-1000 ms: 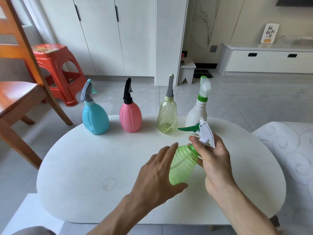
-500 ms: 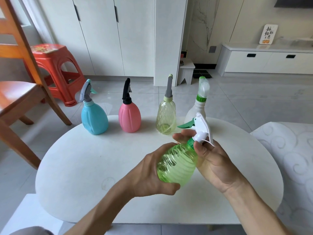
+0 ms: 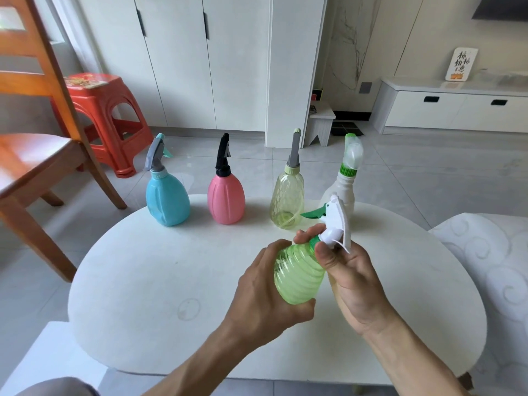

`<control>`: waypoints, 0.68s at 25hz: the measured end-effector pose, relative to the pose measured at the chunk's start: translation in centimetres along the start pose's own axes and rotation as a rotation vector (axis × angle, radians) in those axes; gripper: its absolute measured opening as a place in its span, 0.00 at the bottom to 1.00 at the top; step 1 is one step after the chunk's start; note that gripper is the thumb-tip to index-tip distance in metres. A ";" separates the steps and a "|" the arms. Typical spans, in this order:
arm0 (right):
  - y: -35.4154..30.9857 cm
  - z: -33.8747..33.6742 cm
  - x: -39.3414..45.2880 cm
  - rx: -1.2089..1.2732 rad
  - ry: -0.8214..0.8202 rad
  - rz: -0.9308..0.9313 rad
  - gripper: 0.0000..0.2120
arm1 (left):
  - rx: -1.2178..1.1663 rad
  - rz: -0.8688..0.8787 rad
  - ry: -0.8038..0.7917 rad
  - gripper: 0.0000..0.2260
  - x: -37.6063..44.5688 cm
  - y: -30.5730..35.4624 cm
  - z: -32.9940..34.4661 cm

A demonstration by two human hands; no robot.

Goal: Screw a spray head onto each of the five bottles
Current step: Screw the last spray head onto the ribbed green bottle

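Note:
I hold a ribbed green bottle (image 3: 298, 277) tilted above the white table (image 3: 160, 281). My left hand (image 3: 265, 292) wraps its body from the left. My right hand (image 3: 347, 277) pinches the green collar under the white spray head (image 3: 337, 224), whose green trigger points left. Along the table's far edge stand a blue bottle (image 3: 167, 200) with a grey head, a pink bottle (image 3: 226, 200) with a black head, a clear yellowish bottle (image 3: 287, 201) with a grey head, and a white bottle (image 3: 341, 188) with a green-collared translucent head.
A wooden chair (image 3: 37, 155) stands to the left of the table, a red plastic stool (image 3: 107, 118) behind it. A white patterned cushion (image 3: 491, 252) lies to the right. White cabinets and a low drawer unit (image 3: 457, 112) line the far wall.
My left hand has closed around the green bottle's body. The bottle has turned more upright and the right hand's fingers have shifted on the collar.

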State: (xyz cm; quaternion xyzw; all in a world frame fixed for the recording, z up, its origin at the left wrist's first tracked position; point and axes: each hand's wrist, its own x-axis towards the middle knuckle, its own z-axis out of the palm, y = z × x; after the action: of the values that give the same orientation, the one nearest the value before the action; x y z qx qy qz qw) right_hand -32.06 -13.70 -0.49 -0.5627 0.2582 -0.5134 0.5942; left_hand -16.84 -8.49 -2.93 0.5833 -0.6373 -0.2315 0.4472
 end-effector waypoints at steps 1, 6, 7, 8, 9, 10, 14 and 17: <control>0.0 0.2 -0.1 -0.039 0.015 -0.031 0.10 | -0.011 0.004 0.022 0.35 0.0 0.1 0.1; -0.3 0.9 -0.5 -0.118 0.085 -0.104 0.09 | 0.012 0.036 0.084 0.36 -0.1 0.6 0.8; -0.5 0.7 -0.4 -0.114 0.066 -0.106 0.09 | 0.033 0.055 0.091 0.37 0.0 0.7 0.6; -0.8 0.4 -0.3 -0.108 0.031 -0.104 0.09 | 0.060 0.085 0.093 0.37 0.3 0.8 0.3; -1.1 0.1 -0.2 -0.102 -0.011 -0.097 0.10 | 0.089 0.127 0.093 0.37 0.6 0.8 0.0; -1.5 -0.3 -0.1 -0.088 -0.047 -0.090 0.12 | 0.114 0.171 0.094 0.37 0.9 0.7 -0.3; -2.8 -1.2 0.5 0.030 -0.204 -0.036 0.23 | -0.100 0.102 -0.045 0.36 1.3 1.5 -0.5; -3.3 -1.6 0.8 0.062 -0.241 0.054 0.26 | -0.239 0.006 -0.213 0.34 1.4 1.5 -0.4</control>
State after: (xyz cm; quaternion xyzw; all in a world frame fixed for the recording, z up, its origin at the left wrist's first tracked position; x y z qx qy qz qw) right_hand -34.22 -14.52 2.47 -0.5944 0.1839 -0.4336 0.6518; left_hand -17.22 -9.41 -1.16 0.4961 -0.6508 -0.3650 0.4440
